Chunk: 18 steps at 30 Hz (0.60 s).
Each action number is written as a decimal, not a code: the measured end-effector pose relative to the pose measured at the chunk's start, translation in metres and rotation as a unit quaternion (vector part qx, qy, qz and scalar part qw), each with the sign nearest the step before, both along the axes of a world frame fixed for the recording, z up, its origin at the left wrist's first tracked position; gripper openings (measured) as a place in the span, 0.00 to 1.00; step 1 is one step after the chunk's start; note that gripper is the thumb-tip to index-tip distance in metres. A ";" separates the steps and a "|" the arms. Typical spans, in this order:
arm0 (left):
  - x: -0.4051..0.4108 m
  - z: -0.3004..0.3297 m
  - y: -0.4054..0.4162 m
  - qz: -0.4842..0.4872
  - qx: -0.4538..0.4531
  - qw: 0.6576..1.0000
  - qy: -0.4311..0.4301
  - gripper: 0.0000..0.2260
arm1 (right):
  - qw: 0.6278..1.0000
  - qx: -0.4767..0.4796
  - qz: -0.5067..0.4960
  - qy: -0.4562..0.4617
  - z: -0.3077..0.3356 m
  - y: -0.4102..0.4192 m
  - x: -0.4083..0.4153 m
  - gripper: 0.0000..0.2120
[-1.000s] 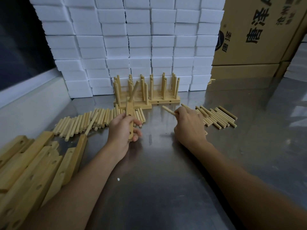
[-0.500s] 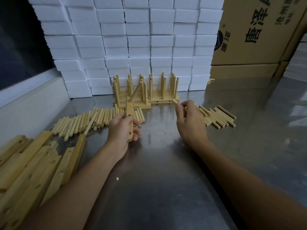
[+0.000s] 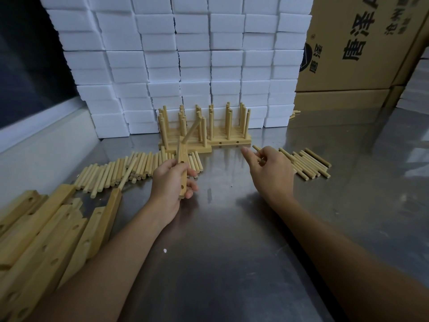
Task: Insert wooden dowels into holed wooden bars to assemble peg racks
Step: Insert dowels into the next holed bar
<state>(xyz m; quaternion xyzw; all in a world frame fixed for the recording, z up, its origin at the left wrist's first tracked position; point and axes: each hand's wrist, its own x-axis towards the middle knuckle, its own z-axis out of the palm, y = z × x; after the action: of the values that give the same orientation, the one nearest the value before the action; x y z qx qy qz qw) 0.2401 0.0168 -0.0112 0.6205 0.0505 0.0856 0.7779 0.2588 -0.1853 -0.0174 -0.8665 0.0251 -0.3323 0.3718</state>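
Left hand (image 3: 170, 182) had its fingers wrapped around a pale, holed wooden bar (image 3: 182, 168), held roughly upright over the shiny steel tabletop (image 3: 232, 263). Already had one light wooden dowel (image 3: 191, 133) stuck in near the top end, leaning off to the right at a tilt. Couple of empty holes visible lower down the bar, near the fingers.

Right hand (image 3: 270, 169) sat just beside the right-hand pile of loose round wooden dowels (image 3: 306, 165), fingers curled in on a single short wooden peg (image 3: 256, 148) whose tip poked out up and to the left, index finger stuck out toward the middle. Couldn't really tell how many fingers were actually on it.

Behind both hands, right up against a wall of stacked white foam blocks (image 3: 185, 66), stood a cluster of finished peg racks (image 3: 204, 131), pegs pointing up. Bigger row of loose dowels (image 3: 130, 169) lay flat to the left of the held bar, mostly side by side. Down in the near-left corner, a heap of unfilled holed wooden bars (image 3: 46, 235), overlapping each other. Brown cardboard boxes with black printed characters (image 3: 359, 43) stacked at far right. Tiny white speck (image 3: 165, 250) on the steel between the forearms.
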 end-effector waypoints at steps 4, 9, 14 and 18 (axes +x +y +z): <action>0.001 -0.001 0.000 0.001 0.008 1.000 -0.006 0.05 | 1.000 0.001 0.009 0.002 0.001 -0.001 0.000 0.22; 0.000 -0.001 -0.001 -0.001 0.019 1.000 -0.010 0.06 | 1.000 0.003 0.016 0.002 0.000 -0.001 0.000 0.21; 0.000 0.001 -0.003 0.006 0.046 0.999 0.003 0.10 | 1.000 0.015 0.023 -0.013 -0.001 0.000 0.001 0.18; -0.002 0.002 -0.003 -0.012 0.047 0.999 0.014 0.11 | 0.999 0.016 0.035 -0.031 0.000 0.002 0.000 0.11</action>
<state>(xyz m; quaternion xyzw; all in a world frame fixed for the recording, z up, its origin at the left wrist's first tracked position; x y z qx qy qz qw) 0.2385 0.0141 -0.0093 0.6582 0.0499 0.0699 0.7479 0.2583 -0.1831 -0.0175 -0.8502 -0.0115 -0.3451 0.3975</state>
